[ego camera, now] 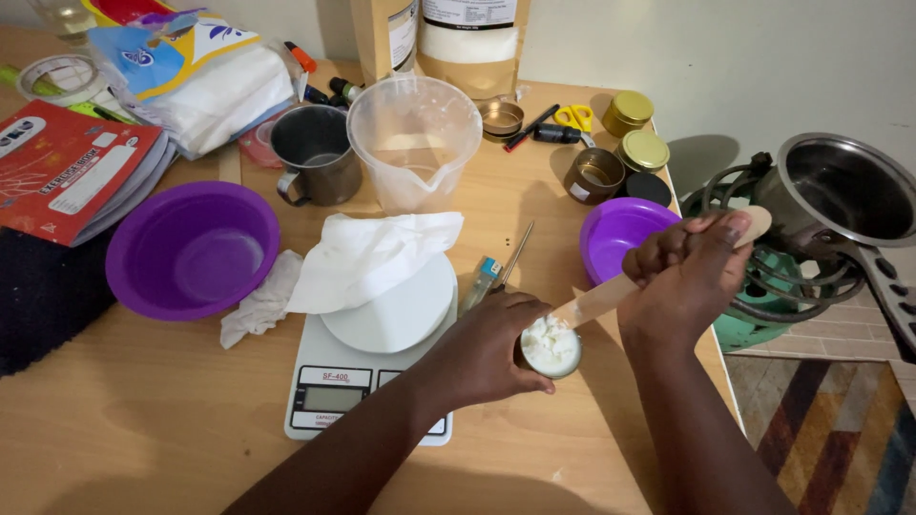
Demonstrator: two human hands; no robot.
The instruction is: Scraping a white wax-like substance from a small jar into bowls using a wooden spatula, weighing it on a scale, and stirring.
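So the left hand (pixel 491 348) has its fingers curled snug around a small tin (pixel 551 347), already heaped with white wax. Right hand (pixel 689 267) is fisted on a wooden stick (pixel 611 294), tip poking into the wax right beside the left fingertips. Looks mostly filled; lidded gold tins (pixel 636 129) sit well beyond.

A smooth matt wooden stick (pixel 611 294) is pressed into lumpy white wax in a small shiny metal tin (pixel 551 347), beside glossy purple plastic bowls (pixel 191 250), a clear plastic jug (pixel 414 141) and crumpled paper tissue (pixel 367 256).
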